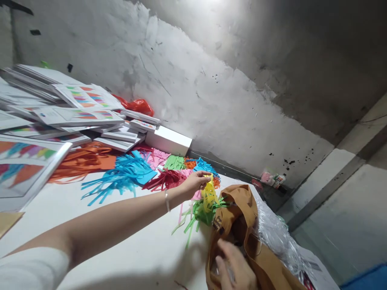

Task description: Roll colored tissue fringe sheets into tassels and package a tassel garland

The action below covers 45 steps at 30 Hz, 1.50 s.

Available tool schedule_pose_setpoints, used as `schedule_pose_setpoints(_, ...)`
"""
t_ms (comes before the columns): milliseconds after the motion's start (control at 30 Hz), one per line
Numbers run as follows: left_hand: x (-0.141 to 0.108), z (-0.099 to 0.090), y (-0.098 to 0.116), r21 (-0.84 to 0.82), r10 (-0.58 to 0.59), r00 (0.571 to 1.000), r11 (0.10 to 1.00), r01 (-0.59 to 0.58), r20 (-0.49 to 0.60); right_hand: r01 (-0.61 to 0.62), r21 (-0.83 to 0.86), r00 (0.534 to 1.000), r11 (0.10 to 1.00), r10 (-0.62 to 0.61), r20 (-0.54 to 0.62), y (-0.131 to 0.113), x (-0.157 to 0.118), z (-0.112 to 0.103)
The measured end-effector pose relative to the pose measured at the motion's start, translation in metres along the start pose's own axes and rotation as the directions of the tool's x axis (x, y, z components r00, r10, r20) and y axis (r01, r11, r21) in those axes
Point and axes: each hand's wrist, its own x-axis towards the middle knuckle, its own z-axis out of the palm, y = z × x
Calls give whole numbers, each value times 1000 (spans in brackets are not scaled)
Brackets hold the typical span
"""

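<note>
One left hand (192, 185), at the end of a bare arm with one bracelet (167, 200), pinches one yellow fringe (209, 195) between thumb and fingers. The yellow fringe is right of the middle of the white table (142, 241), over one green bundle (204, 211) and just left of one brown bag (242, 197). Its long axis runs from far to near, leaning slightly right: the held end points far, the loose strips point near, towards the green bundle.

One right hand (237, 268) is at the near part of the brown bag, its fingers bent and a little apart; it is blurred, and whether it grips anything I cannot tell.

Left of the yellow fringe lie one dark red bundle (165, 180), one large blue bundle (133, 169) and, farthest left, one large orange bundle (90, 159). Farther off are one light green bundle (174, 162) and one smaller blue bundle (204, 165). Pink shows in at least two patches.

One white box (169, 139) stands at the far side, near one red plastic bag (140, 106). Flat packs (81, 114) with coloured prints are piled at the left, too overlapped to count. Clear plastic (278, 237) lies right of the brown bag.
</note>
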Motion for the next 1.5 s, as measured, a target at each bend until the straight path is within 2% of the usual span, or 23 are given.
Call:
schedule_pose_setpoints(67,-42,0,20,-106,34,999,994,-31,29,-17,-78,965,997,-4,-260,-15,26,-5)
schedule_pose_setpoints(100,-64,1,28,-145,48,998,989,-41,43,-20,-94,952,995,-10,-307,-25,40,-6)
schedule_pose_setpoints(133,-85,3,37,-175,56,997,984,-45,55,-22,-76,956,997,-2,-293,-36,52,-7)
schedule_pose_setpoints(200,-123,3,52,-211,57,994,977,-35,97,-17,55,972,998,30,-233,-58,71,-9)
schedule_pose_setpoints(267,-152,-4,67,-178,70,988,983,-44,140,-89,252,982,964,128,-142,-73,79,-16)
schedule_pose_setpoints(300,-164,-10,75,-119,104,984,989,-86,145,-153,351,979,924,189,-70,-78,81,-20)
schedule_pose_setpoints(367,-181,-26,91,82,234,961,965,-247,146,-308,508,950,804,292,113,-84,81,-31)
schedule_pose_setpoints(433,-193,-42,103,285,329,919,879,-382,216,-387,608,922,693,281,267,-88,83,-40)
schedule_pose_setpoints(500,-202,-53,108,356,269,899,849,-391,347,-405,657,912,636,229,341,-93,86,-44)
schedule_pose_setpoints(567,-209,-59,105,345,146,908,892,-293,393,-409,668,910,621,225,348,-101,88,-43)
schedule_pose_setpoints(600,-213,-62,101,331,114,923,911,-245,368,-383,650,924,657,268,274,-107,89,-41)
schedule_pose_setpoints(667,-219,-66,90,310,115,960,931,-193,254,-275,537,938,797,346,-33,-123,85,-35)
schedule_pose_setpoints(700,-223,-67,85,306,132,973,934,-187,191,-198,451,929,871,313,-197,-133,81,-30)
schedule_pose_setpoints(733,-227,-69,79,298,146,979,937,-183,143,-113,361,920,926,234,-314,-145,77,-25)
schedule_pose_setpoints(767,-232,-70,74,289,153,982,941,-179,111,-29,289,923,957,136,-359,-157,72,-19)
schedule_pose_setpoints(833,-243,-72,66,266,145,987,951,-158,71,103,232,958,967,-34,-285,-180,63,-5)
schedule_pose_setpoints(900,-254,-74,60,241,123,990,961,-135,65,125,191,974,974,-84,-208,-197,57,10)
schedule_pose_setpoints(1067,-275,-84,52,202,61,995,976,-77,84,-1,245,984,970,44,-170,-211,50,34)
schedule_pose_setpoints(1267,-283,-95,37,205,39,997,977,-52,69,-94,331,988,939,130,-88,-212,41,42)
schedule_pose_setpoints(1500,-281,-102,18,303,66,997,950,-75,42,-276,483,958,831,276,74,-211,37,46)
